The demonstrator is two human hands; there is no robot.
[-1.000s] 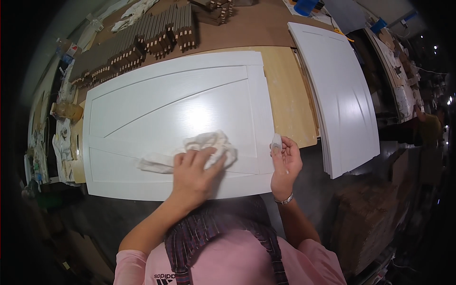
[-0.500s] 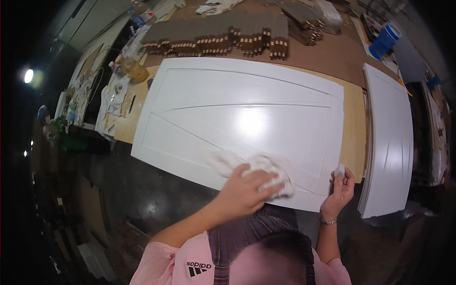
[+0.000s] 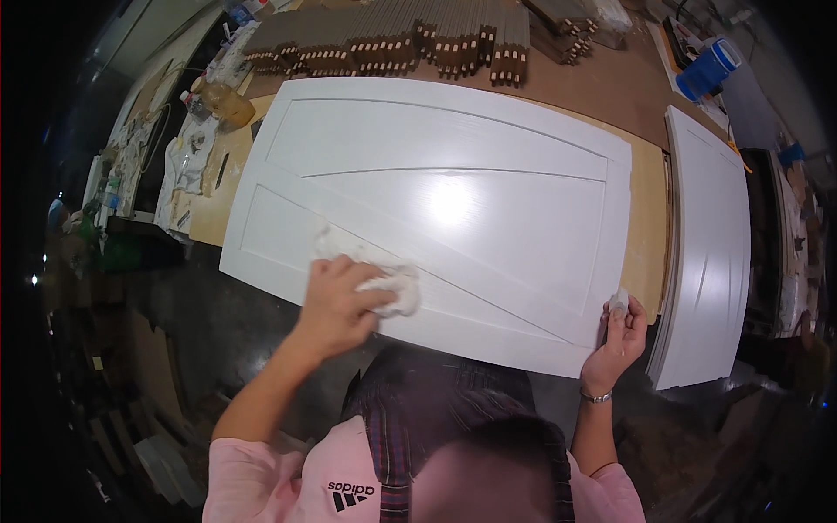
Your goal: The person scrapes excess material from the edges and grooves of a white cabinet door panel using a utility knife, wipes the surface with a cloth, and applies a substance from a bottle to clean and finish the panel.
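Observation:
A large white panel with grooved lines lies flat in front of me. Over its near left part, my left hand is closed on a crumpled white cloth, which touches the panel and is slightly blurred. At the near right corner, my right hand pinches a small whitish piece between thumb and fingers, too small to identify. That hand is right beside the panel's edge, and whether it also grips the edge cannot be told.
Further white panels stand to the right. Behind the big panel lie rows of brown strips with pale ends. A bottle of yellowish liquid stands at the left, a blue jug at the far right. A yellowish board lies under the panel.
My left hand has swept the cloth leftward across the panel. My right hand stays at the right corner with the small piece. The view has shifted slightly.

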